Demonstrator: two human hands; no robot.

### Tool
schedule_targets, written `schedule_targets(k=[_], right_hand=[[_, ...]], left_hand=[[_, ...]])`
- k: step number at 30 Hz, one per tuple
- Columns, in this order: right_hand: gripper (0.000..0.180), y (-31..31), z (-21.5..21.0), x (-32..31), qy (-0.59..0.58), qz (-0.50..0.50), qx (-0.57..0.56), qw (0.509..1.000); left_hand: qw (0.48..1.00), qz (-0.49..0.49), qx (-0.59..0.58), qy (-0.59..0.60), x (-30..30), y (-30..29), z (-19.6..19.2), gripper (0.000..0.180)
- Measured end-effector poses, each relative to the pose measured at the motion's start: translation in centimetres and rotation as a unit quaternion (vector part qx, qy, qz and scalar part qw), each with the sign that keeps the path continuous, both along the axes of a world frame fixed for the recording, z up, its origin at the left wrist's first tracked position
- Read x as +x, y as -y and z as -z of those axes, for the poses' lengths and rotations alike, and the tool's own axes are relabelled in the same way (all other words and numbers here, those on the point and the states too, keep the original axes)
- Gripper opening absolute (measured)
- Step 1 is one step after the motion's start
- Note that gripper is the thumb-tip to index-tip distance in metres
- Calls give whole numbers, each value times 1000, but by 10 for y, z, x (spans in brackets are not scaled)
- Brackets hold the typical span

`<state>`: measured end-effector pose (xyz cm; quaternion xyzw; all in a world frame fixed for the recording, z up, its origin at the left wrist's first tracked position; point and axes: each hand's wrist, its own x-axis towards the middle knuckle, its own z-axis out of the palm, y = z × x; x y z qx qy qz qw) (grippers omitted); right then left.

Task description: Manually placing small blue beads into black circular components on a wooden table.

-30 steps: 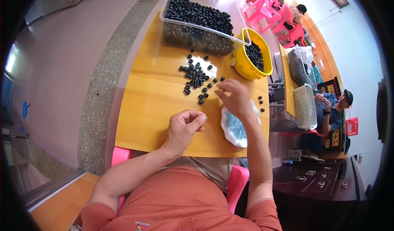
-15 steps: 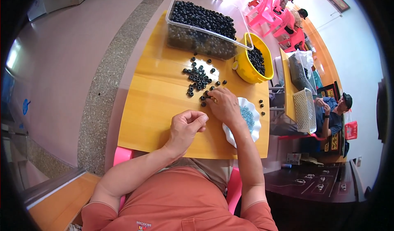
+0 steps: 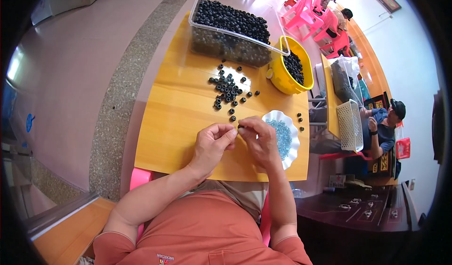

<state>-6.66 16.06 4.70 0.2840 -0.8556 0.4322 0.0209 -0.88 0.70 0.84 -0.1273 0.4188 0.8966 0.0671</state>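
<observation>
My right hand (image 3: pixel 260 140) pinches a small black round piece (image 3: pixel 240 126) between thumb and fingertips, just above the yellow tabletop (image 3: pixel 174 138). Close beside it, my left hand (image 3: pixel 212 146) is closed, thumb against forefinger; whatever it pinches is too small to make out. The fingertips of both hands nearly meet. Beyond them lies a loose pile of black round pieces (image 3: pixel 228 90), several showing a pale hole in the top. To the right of my right hand stands a white scalloped dish (image 3: pixel 294 147) holding tiny clear blue pieces (image 3: pixel 282 135).
A clear plastic bin (image 3: pixel 230 46) full of black pieces stands at the table's far edge, next to a yellow bucket (image 3: pixel 282 79) holding more. Several black pieces (image 3: pixel 300 120) lie by the right edge. Further right, a person (image 3: pixel 383 128) sits near a white perforated basket (image 3: pixel 349 126).
My right hand has drawn back from the pile toward my left hand, bringing a black piece with it. More of the white dish now shows. My left hand has barely moved.
</observation>
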Motion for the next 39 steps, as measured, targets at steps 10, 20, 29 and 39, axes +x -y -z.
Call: schedule_targets(k=[10,20,29,39], right_hand=[[21,-17,12,16,99,-27,-88,991],[14,-20,6,24,151,-55,-192,968],[5,-26,15,28,159,-45,-217,962],[22,-15,22,42,100,-15,-232,967]], left_hand=[[990,89,109,-9,3,-1,2,13],[978,147,143,32,2,5,-4,11],[974,165,151,31,2,5,-6,9],[980,140,142,24,1,3,-2,7]])
